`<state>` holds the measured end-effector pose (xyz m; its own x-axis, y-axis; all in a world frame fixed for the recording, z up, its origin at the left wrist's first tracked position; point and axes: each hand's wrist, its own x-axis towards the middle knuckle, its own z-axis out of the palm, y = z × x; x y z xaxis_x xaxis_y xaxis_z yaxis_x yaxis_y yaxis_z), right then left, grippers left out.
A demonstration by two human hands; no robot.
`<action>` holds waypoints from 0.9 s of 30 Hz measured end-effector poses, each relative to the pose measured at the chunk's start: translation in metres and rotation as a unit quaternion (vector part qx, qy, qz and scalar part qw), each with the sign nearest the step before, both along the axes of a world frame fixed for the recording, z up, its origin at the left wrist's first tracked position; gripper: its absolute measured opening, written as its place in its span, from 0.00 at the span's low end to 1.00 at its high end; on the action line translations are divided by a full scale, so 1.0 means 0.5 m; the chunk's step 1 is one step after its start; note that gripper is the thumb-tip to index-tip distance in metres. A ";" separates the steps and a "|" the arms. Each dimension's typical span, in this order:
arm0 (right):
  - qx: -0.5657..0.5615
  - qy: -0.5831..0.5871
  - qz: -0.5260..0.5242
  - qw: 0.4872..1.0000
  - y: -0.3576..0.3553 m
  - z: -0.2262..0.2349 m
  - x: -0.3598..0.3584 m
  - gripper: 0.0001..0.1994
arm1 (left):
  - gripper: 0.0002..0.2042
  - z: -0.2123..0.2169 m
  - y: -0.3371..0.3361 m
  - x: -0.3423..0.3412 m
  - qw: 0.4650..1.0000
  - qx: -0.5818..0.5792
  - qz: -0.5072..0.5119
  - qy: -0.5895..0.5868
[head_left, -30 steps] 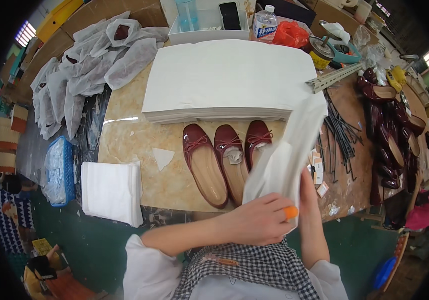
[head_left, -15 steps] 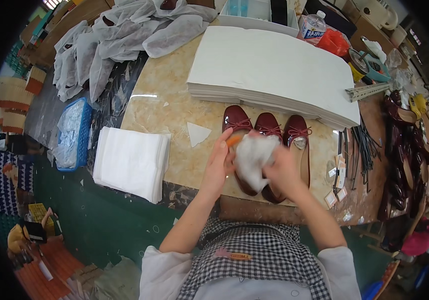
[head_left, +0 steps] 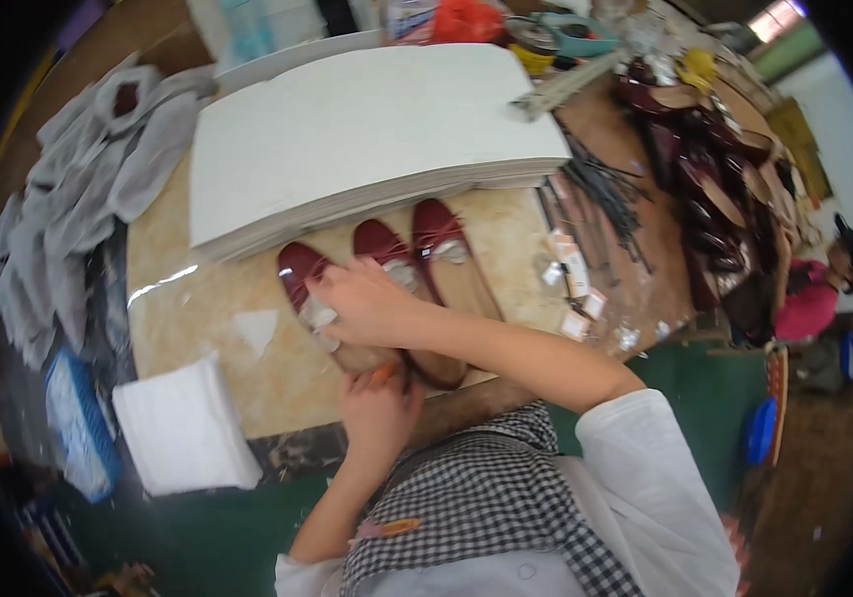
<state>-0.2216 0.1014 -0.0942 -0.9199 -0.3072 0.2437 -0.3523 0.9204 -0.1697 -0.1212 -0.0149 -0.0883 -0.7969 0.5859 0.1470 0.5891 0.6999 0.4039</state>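
Note:
Three dark red ballet flats with bows lie side by side, toes away from me. My right hand (head_left: 362, 303) reaches across to the left shoe (head_left: 302, 267), its fingers closed on a crumpled white paper wad (head_left: 318, 313) at the shoe's opening. My left hand (head_left: 379, 406) is curled round the heel end of that shoe. An orange piece (head_left: 383, 373) shows at its fingers; whether it is worn or held I cannot tell. The middle shoe (head_left: 377, 239) and the right shoe (head_left: 438, 224) both have white wadding behind their bows.
A large stack of white sheets (head_left: 367, 119) stands behind the shoes. White folded sheets (head_left: 183, 428) and a blue basket (head_left: 83, 423) are at the left, grey-wrapped bundles (head_left: 98, 149) beyond. Black straps (head_left: 600, 189) and glossy dark red shoes (head_left: 715, 189) lie right. A person (head_left: 809, 298) is at far right.
The white wad has gone from between my hands down into the left shoe. My left hand has dropped to the heel end. The whole view has turned and shifted.

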 end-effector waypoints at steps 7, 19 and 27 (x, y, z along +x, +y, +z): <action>-0.104 -0.020 -0.048 0.993 0.038 -0.047 -0.059 0.24 | 0.10 0.023 0.008 -0.005 0.999 -0.015 -0.036 0.023; -0.047 -0.033 -0.478 0.877 0.709 -0.100 0.329 0.10 | 0.28 -0.102 -0.138 -0.082 0.855 0.359 0.198 -0.316; -0.388 -0.103 -0.307 0.863 0.350 0.117 0.268 0.16 | 0.35 -0.037 -0.057 -0.026 0.442 0.653 0.127 -0.602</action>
<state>-0.0876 0.2765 -0.0356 -0.8994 0.4359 -0.0322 0.2734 0.5037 -0.8194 -0.1344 -0.0436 -0.1070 -0.7744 0.4964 -0.3923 -0.6327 -0.6112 0.4755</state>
